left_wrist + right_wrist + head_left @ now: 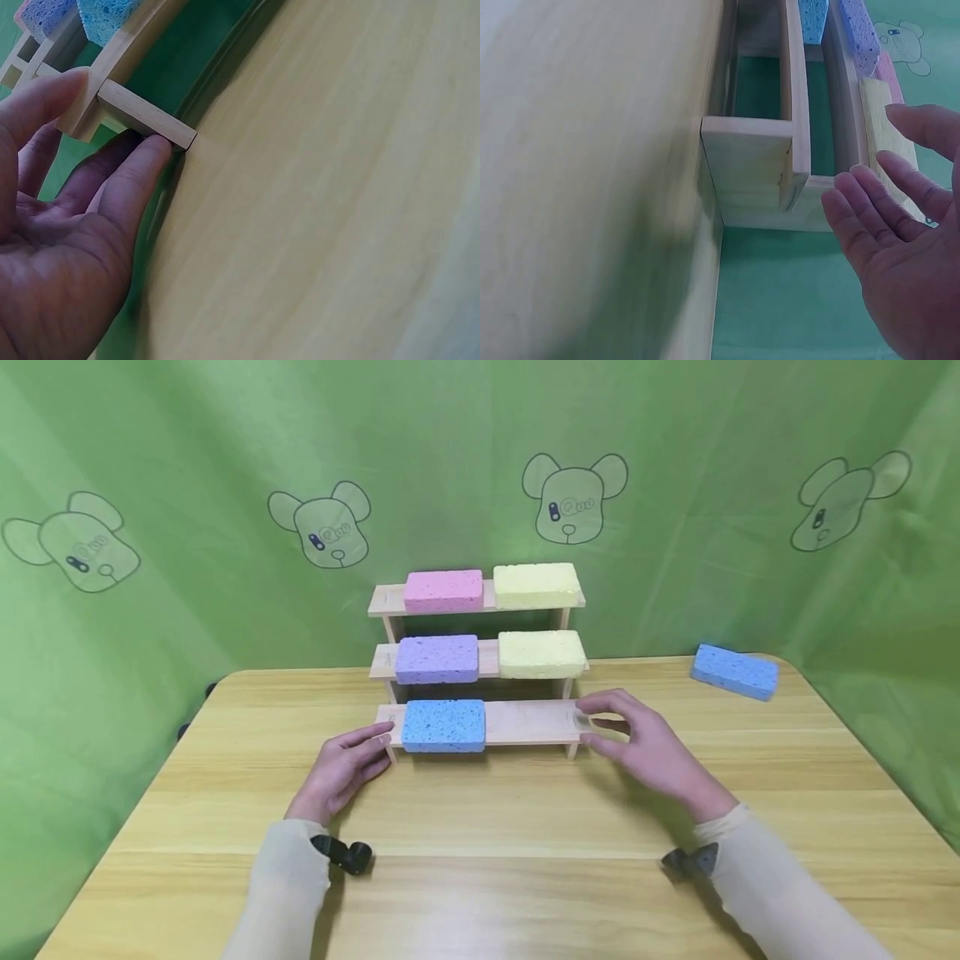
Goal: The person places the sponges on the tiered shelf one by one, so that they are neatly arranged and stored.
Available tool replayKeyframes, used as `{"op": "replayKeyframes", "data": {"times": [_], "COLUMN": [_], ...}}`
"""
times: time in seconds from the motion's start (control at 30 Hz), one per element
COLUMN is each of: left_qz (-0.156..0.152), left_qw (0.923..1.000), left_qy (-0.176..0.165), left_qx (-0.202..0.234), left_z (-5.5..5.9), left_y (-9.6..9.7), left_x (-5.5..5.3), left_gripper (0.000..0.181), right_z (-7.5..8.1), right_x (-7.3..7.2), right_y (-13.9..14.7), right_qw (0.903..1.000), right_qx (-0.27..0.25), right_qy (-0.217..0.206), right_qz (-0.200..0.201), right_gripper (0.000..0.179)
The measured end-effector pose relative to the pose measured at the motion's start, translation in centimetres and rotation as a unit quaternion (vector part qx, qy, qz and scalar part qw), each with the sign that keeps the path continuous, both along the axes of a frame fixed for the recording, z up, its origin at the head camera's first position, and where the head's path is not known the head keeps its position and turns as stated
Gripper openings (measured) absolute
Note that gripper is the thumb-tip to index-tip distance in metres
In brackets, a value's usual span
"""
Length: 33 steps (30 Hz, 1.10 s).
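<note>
A three-tier wooden shelf [525, 720] stands at the back of the table. At the left end of its lowest tier, my left hand [347, 768] grips the wood, thumb at the board [112, 64] and fingers against the leg [146, 112]. My right hand [637, 743] is at the other end of that tier, fingers spread and lightly bent, holding nothing. A light blue sponge [444, 727] lies on the left half of the lowest tier. The middle tier carries a purple sponge [437, 660] and a yellow sponge [542, 655]. On top lie a pink sponge [444, 592] and another yellow sponge [536, 587].
A darker blue sponge [733, 672] lies on the wooden table [480, 827] near its back right corner. Behind and around the table hangs a green curtain [450, 443] printed with several mouse-like heads. A wrist camera [348, 855] sits on the left sleeve.
</note>
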<state>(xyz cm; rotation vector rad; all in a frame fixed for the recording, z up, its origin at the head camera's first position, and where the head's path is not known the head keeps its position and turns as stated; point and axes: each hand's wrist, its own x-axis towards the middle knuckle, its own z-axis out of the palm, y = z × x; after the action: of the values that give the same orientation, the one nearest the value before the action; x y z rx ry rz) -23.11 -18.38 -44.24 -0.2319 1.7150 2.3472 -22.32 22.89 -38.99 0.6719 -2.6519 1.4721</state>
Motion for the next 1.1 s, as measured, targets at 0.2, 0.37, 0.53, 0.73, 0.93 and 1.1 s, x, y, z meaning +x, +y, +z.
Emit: {"op": "replayKeyframes", "data": {"times": [0.2,0.37,0.53,0.73,0.93,1.1], "left_qz": [-0.001,-0.004,-0.001,-0.005,-0.005,-0.013], "left_qw": [1.0000,1.0000,1.0000,1.0000,1.0000,0.9999], "left_qy": [0.000,0.000,-0.003,-0.004,0.000,0.007], "left_qx": [0.001,0.003,0.004,0.004,0.001,-0.006], "left_z": [-0.1,0.0,-0.1,-0.1,-0.2,-0.1], "left_y": [0.1,0.2,0.0,0.0,-0.1,-0.1], "left_x": [0.0,-0.1,0.1,0.1,0.0,0.0], "left_gripper": [0.040,0.041,0.039,0.039,0.043,0.047], "right_z": [0.0,0.1,-0.1,-0.2,-0.4,-1.0], "right_x": [0.1,0.2,0.0,0.1,0.1,-0.2], "right_y": [0.8,1.7,3.1,4.9,6.4,7.9], "right_qw": [0.9999,0.9996,0.9992,0.9979,0.9955,0.9942], "right_qx": [0.003,-0.015,-0.014,0.006,0.023,0.020], "right_qy": [0.008,-0.002,-0.005,-0.004,0.005,0.023], "right_qz": [-0.007,-0.023,-0.036,-0.064,-0.092,-0.103], "right_gripper": [0.037,0.035,0.034,0.035,0.034,0.033]}}
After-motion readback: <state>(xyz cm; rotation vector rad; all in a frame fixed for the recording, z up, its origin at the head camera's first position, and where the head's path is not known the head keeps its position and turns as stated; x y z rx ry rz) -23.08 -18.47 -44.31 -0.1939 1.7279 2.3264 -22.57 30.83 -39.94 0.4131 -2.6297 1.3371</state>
